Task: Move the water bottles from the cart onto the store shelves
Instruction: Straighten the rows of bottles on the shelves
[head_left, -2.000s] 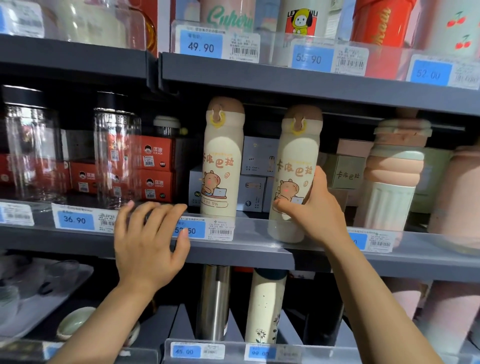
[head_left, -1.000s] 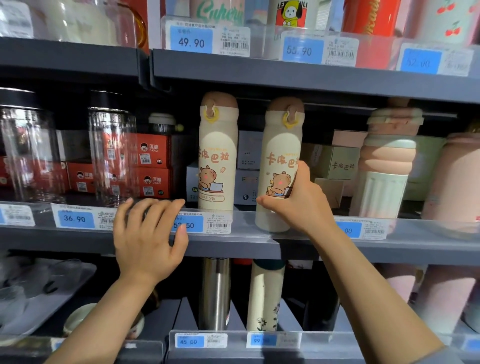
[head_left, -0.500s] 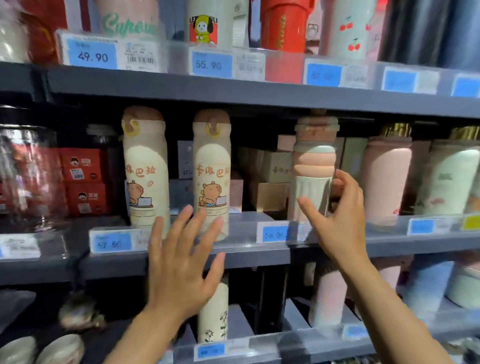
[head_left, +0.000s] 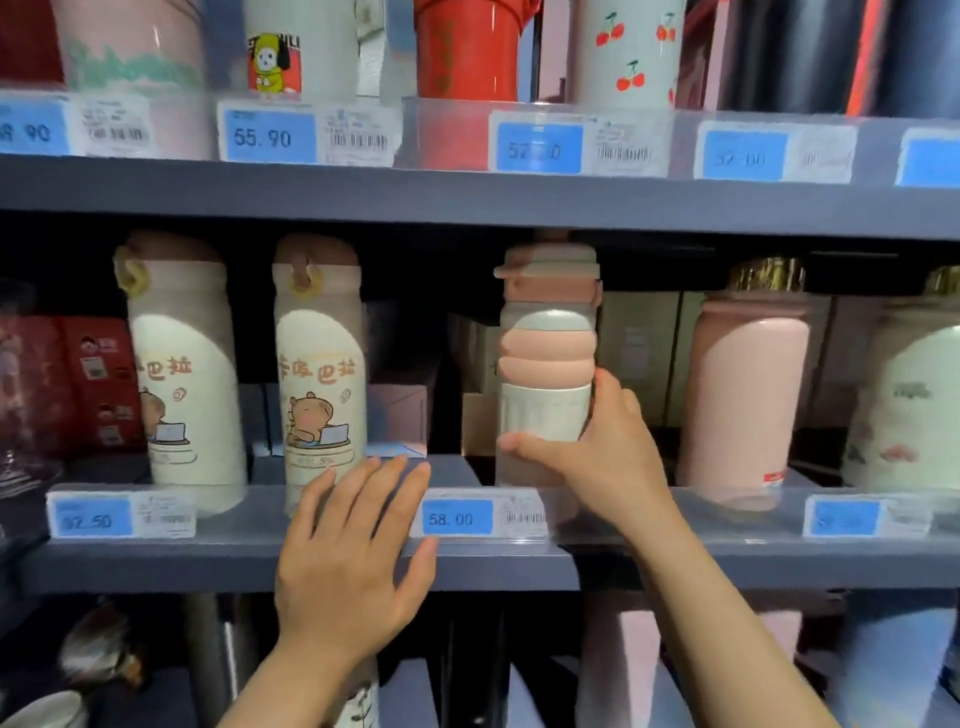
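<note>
Right hand (head_left: 613, 457) is gripping the pink ribbed bottle (head_left: 546, 364) at the middle shelf (head_left: 311, 564) front edge; left hand (head_left: 348, 551) is hovering spread, empty. Two capybara bottles (head_left: 319, 364) are standing shelved; cart unseen, remainder unknown.

Left hand (head_left: 347, 566): raised, back of hand toward the camera, palm facing forward. Fingers (head_left: 387, 486) extended and slightly spread, pointing up and a little right; thumb splayed out to the right. Nothing held, no grip formed. Bare forearm enters from the bottom edge, rising almost vertically.

Right hand (head_left: 608, 462): raised, reaching forward and left, curled in a wrap grip around the lower body of a pink-and-white ribbed bottle (head_left: 545, 364). Thumb lies across the near side, pointing left; fingertips hook round the right side. Wrist bent, bare forearm running diagonally up from lower right.
</note>
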